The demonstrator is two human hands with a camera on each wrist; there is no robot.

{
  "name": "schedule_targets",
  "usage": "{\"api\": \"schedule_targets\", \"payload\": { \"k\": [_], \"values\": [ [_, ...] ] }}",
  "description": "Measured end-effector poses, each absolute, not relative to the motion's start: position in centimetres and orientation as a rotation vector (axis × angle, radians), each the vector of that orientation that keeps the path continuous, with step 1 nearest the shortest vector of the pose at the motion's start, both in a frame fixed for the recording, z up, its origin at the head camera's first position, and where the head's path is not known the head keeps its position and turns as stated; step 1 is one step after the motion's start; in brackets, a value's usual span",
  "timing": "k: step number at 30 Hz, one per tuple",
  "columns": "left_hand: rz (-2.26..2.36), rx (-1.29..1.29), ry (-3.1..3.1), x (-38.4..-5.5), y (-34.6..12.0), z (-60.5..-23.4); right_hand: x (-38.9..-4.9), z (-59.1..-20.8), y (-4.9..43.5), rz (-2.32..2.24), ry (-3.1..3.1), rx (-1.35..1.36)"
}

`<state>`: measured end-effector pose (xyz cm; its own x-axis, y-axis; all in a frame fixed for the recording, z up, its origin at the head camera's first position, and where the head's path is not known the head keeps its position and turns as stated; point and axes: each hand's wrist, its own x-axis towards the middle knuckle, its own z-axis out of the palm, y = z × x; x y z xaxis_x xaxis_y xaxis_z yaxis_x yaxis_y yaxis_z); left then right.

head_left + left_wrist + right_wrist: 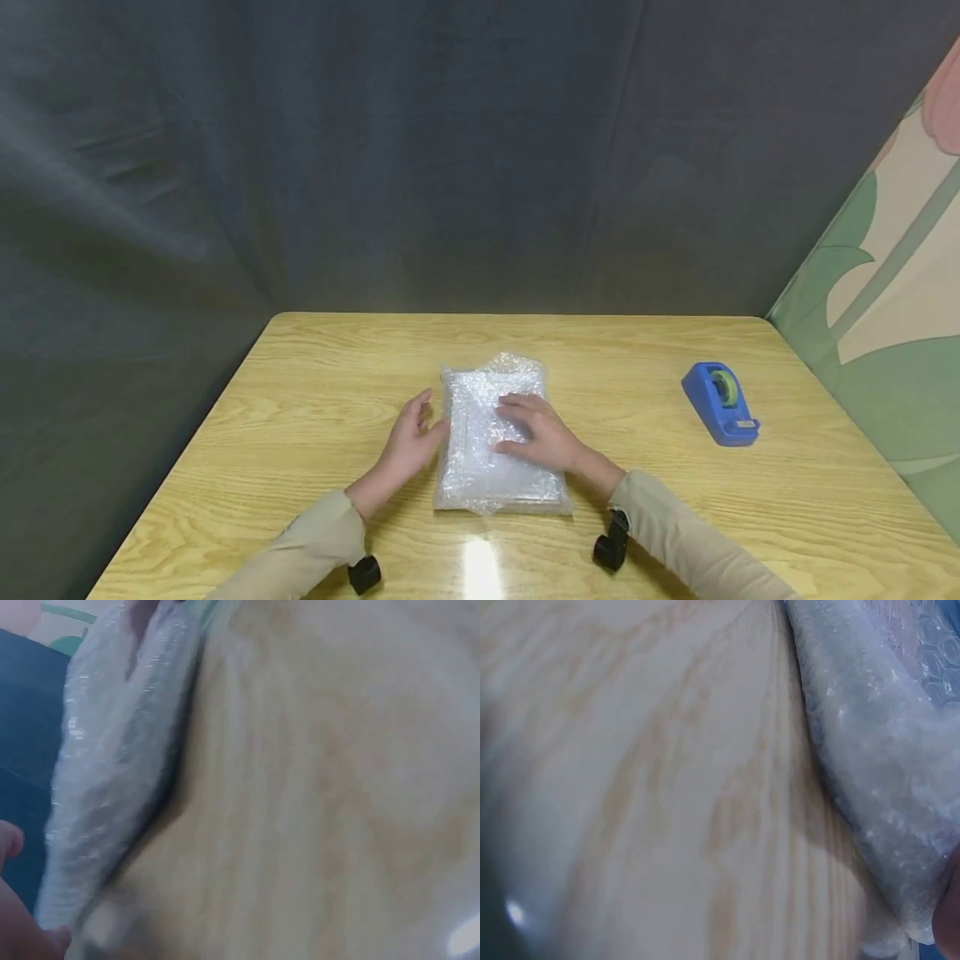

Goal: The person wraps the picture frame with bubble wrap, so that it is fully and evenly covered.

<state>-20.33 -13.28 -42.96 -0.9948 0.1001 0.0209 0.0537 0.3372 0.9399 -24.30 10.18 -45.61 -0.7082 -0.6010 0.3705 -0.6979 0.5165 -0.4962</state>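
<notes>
A flat rectangular package in clear bubble wrap (480,475) lies near the middle of the table. My right hand (542,435) rests on its upper right part, fingers extended to the left and thumb apart. Beside the left edge is my left hand (411,437), its fingers loosely bent with nothing gripped and the thumb close to the wrap. In the left wrist view the bubble-wrapped package (112,772) stretches along the left, with part of the left hand (26,922) at the corner. The right wrist view shows the package's side (885,750); what is inside cannot be made out.
A blue tape dispenser (720,404) with a roll of greenish tape (724,387) stands on the right side of the wooden table (315,400). Dark cloth (450,158) hangs behind and to the left. A patterned wall (892,317) borders the right.
</notes>
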Motion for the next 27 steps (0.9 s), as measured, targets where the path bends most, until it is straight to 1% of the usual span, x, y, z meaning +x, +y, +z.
{"api": "schedule_targets", "payload": {
  "k": [2,5,11,19,27],
  "values": [
    [1.857,0.066,2.435,-20.2,-13.0,-43.6,-24.3,-45.6,10.2,0.959,-2.597,1.119],
    [1.939,0.045,2.352,-20.0,-12.3,-44.6,-24.4,-45.7,10.2,0.944,-2.586,1.132],
    [1.981,0.205,2.406,-19.7,-11.3,-45.2,-24.4,-45.8,10.2,0.942,-2.568,1.145],
    [1.602,0.43,2.646,-20.6,-12.6,-44.4,-24.5,-45.9,10.2,0.943,-2.555,1.153],
    [1.205,0.602,2.732,-21.5,-13.6,-43.7,-24.6,-46.0,10.3,0.952,-2.562,1.157]
  ]
}}
